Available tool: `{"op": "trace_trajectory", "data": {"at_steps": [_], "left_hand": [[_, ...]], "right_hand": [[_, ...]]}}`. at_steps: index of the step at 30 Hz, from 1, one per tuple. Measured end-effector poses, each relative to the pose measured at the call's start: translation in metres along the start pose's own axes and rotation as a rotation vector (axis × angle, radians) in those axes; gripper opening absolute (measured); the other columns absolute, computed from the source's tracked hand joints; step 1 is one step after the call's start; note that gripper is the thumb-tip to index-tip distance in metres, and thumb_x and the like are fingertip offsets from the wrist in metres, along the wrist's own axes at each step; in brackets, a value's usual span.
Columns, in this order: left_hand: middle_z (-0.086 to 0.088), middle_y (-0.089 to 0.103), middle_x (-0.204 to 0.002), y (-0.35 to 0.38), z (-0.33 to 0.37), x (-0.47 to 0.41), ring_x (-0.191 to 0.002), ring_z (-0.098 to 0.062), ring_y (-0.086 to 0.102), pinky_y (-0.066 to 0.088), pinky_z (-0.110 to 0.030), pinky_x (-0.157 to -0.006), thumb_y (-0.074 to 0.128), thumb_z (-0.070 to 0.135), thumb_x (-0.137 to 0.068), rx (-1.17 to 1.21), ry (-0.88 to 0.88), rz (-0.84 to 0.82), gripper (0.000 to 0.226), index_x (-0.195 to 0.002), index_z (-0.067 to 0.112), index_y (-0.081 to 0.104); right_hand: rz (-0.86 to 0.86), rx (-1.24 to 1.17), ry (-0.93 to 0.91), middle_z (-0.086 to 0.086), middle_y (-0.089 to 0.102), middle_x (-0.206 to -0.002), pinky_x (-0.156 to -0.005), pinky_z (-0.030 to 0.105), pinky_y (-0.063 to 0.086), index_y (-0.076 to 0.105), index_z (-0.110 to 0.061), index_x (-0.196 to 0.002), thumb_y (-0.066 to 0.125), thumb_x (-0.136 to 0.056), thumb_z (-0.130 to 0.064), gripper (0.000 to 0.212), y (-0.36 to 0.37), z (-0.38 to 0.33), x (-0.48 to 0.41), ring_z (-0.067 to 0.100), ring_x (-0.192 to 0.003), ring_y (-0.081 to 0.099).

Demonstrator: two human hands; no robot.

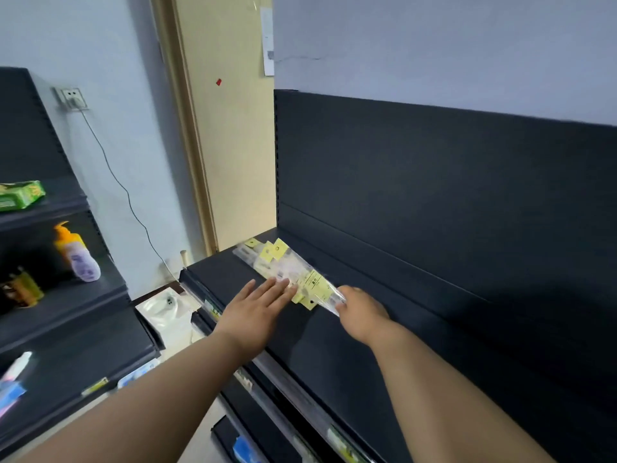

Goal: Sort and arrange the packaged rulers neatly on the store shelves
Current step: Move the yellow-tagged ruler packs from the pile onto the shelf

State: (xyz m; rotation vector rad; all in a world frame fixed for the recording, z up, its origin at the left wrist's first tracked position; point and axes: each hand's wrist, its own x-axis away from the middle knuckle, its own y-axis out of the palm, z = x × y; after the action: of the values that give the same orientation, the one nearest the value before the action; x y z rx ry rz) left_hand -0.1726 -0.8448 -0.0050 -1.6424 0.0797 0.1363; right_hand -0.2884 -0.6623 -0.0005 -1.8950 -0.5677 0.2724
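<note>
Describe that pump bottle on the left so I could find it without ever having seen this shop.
Look at the dark shelving unit on the left, below the shelf that holds the green box. The pump bottle stands on the middle shelf, just right of some yellowish items. It alone has an orange pump top and a purple label.

I have a single view, from the head-worn wide-angle camera, facing forward and steeply down along both forearms. It sits close to the flat dark-grey metal shelf (334,345), with the left hand (257,309), right hand (362,312) and clear-sleeved, yellow-carded rulers (300,279) mid-frame. The left edge, seemingly a second black shelving unit (66,295), is blurred.
</note>
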Motion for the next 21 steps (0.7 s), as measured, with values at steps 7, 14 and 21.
{"op": "trace_trajectory", "data": {"at_steps": [7, 14, 21], "left_hand": [[0.009, -0.009, -0.159, 0.023, -0.101, -0.057, -0.146, -0.012, -0.009, -0.008, -0.032, -0.117, 0.027, 0.015, -0.101, 0.030, 0.039, -0.083, 0.062, -0.151, 0.031, -0.007], [0.006, -0.008, -0.159, 0.071, -0.156, -0.112, -0.147, -0.015, -0.006, -0.001, -0.036, -0.119, 0.011, 0.042, -0.102, 0.078, 0.225, -0.333, 0.051, -0.151, 0.033, -0.003], [0.011, -0.017, -0.155, 0.064, -0.131, -0.168, -0.145, -0.014, -0.015, -0.009, -0.039, -0.118, -0.004, 0.049, -0.095, 0.045, 0.489, -0.127, 0.057, -0.149, 0.031, -0.012]], "right_hand": [[-0.094, -0.037, 0.036, 0.008, 0.043, -0.141, -0.103, 0.040, 0.040, 0.039, -0.028, -0.136, 0.042, -0.098, -0.023, 0.039, 0.032, -0.070, -0.090, 0.030, -0.126, 0.044], [-0.052, 0.260, 0.125, -0.003, 0.008, -0.158, -0.115, 0.044, 0.007, 0.021, -0.024, -0.149, 0.026, -0.099, -0.045, 0.055, 0.078, -0.084, -0.126, 0.022, -0.144, 0.006], [-0.045, 0.225, 0.296, -0.008, -0.023, -0.156, -0.115, 0.047, -0.016, -0.006, -0.027, -0.151, 0.014, -0.097, -0.057, 0.064, 0.067, -0.076, -0.106, 0.011, -0.141, -0.027]]}}
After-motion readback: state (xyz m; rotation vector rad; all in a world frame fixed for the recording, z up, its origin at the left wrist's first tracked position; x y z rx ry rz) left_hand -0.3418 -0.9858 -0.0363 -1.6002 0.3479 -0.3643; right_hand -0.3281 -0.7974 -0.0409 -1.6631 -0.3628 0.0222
